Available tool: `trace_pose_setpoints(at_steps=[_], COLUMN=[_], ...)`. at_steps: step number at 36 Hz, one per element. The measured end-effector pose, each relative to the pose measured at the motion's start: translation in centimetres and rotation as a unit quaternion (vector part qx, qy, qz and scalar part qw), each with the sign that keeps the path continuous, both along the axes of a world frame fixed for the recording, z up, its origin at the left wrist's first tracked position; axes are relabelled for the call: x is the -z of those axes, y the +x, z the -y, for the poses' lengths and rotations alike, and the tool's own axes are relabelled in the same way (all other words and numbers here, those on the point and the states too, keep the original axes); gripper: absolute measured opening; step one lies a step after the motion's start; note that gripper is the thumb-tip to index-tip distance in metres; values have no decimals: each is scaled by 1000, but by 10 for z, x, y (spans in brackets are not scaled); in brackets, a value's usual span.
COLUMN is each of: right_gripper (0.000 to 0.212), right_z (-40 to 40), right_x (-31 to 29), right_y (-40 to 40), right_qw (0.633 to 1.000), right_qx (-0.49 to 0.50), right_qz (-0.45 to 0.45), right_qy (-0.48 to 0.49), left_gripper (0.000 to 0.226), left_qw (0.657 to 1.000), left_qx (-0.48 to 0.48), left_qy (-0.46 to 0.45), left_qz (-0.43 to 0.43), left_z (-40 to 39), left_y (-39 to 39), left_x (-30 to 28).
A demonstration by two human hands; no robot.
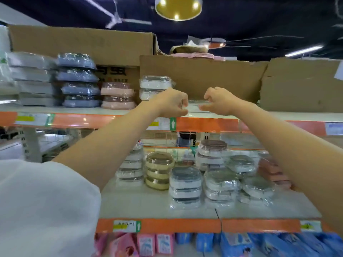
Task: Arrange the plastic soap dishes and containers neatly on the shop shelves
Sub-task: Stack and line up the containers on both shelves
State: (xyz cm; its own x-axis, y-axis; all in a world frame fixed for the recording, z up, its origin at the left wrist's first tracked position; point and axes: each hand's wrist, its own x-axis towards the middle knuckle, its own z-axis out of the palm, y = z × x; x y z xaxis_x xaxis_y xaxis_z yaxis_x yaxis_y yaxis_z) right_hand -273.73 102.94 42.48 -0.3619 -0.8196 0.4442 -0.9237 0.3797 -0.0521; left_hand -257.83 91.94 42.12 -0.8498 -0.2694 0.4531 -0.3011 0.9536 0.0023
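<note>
Both my arms reach up to the upper shelf. My left hand and my right hand each grip one end of a wrapped clear-white soap dish that rests low on that shelf, fingers curled over its ends. Just behind my left hand stands a short stack of white dishes. Further left sit pink dishes, blue-grey dishes and grey containers. The lower shelf carries stacks of white, beige and grey wrapped dishes.
Brown cardboard boxes stand close behind the held dish and along the top. Orange shelf edges carry price labels. Pink and blue packets fill the shelf at the bottom. My white sleeve covers the lower left.
</note>
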Motion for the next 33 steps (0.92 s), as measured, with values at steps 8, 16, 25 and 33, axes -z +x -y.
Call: trace_pose_setpoints(at_steps=[8, 16, 25, 33], right_gripper=[43, 39, 50, 73], right_z=[-35, -35, 10, 72], right_x=[31, 85, 146, 180], right_y=[65, 110, 144, 178], right_qw=[1000, 995, 982, 965], right_qx=[8, 2, -19, -72], right_qz=[16, 22, 57, 110], right_qy=[11, 100, 178, 229], left_gripper=[16, 17, 36, 41], left_qw=[997, 995, 975, 957], left_qx=[58, 15, -113, -179], left_qy=[-43, -28, 47, 122], left_qz=[-3, 100, 185, 194], left_z=[-29, -5, 48, 80], left_y=[41, 94, 173, 226], left_x=[38, 96, 145, 174])
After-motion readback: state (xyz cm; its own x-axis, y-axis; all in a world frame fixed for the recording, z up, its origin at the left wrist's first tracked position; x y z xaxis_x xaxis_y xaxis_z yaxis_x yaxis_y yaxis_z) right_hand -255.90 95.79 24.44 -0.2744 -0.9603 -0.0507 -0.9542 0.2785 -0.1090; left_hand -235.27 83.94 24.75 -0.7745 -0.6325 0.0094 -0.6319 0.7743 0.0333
